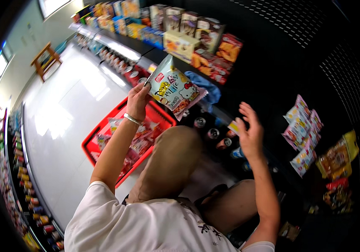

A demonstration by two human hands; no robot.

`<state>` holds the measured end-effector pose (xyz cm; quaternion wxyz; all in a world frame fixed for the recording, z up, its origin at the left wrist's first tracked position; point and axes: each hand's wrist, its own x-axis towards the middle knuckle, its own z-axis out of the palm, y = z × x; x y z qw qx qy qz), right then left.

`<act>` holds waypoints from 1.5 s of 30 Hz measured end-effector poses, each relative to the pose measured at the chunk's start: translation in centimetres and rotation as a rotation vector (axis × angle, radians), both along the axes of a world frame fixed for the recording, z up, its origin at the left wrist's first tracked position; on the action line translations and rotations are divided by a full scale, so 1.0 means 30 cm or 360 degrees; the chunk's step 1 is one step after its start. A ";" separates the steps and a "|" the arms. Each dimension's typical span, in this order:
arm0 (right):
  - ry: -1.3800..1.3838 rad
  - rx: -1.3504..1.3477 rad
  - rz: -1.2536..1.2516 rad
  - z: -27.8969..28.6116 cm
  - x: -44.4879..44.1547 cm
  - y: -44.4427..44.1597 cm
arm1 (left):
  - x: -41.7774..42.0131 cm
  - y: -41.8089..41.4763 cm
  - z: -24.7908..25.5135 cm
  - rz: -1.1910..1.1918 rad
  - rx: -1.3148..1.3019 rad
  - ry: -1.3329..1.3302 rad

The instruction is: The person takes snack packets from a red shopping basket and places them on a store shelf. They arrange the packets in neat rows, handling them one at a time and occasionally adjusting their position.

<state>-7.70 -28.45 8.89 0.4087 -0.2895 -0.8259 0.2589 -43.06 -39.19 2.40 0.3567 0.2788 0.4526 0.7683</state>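
A pale blue and pink snack bag (175, 89) with a cartoon cat print is pinched at its left edge by my left hand (138, 102). The bag is held up in front of the shelf edge, above one end of a red plastic basket (88, 143). Inside the basket lie several glossy snack bags (142, 135), partly hidden by my left forearm. My right hand (250, 134) is raised with its fingers apart and nothing in it, close to the shelf's front edge. Farther right, several similar pale bags (301, 135) lie grouped on the dark shelf.
Snack boxes (210, 33) stand along the shelf, with red snack packs (219, 60) beside them. A blue cloth (203, 85) hangs over the shelf edge. Drink cans (213, 134) fill the lower level. Yellow packs (337, 156) lie at far right; a wooden chair (46, 61) stands beyond.
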 end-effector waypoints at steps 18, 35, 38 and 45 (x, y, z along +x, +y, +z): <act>0.0882 -0.0650 -0.0779 -0.165 0.321 0.267 | 0.804 0.612 0.176 -0.1052 0.0079 0.0347; 0.0789 -0.0498 -0.0937 -0.198 0.442 0.309 | 0.974 0.641 0.117 -0.1210 0.0032 0.0220; 0.0725 -0.0453 -0.0966 -0.199 0.452 0.306 | 0.984 0.637 0.095 -0.1209 -0.0104 0.0236; 0.0435 -0.0322 -0.1148 -0.181 0.486 0.270 | 1.037 0.676 0.034 -0.1081 0.0036 0.0489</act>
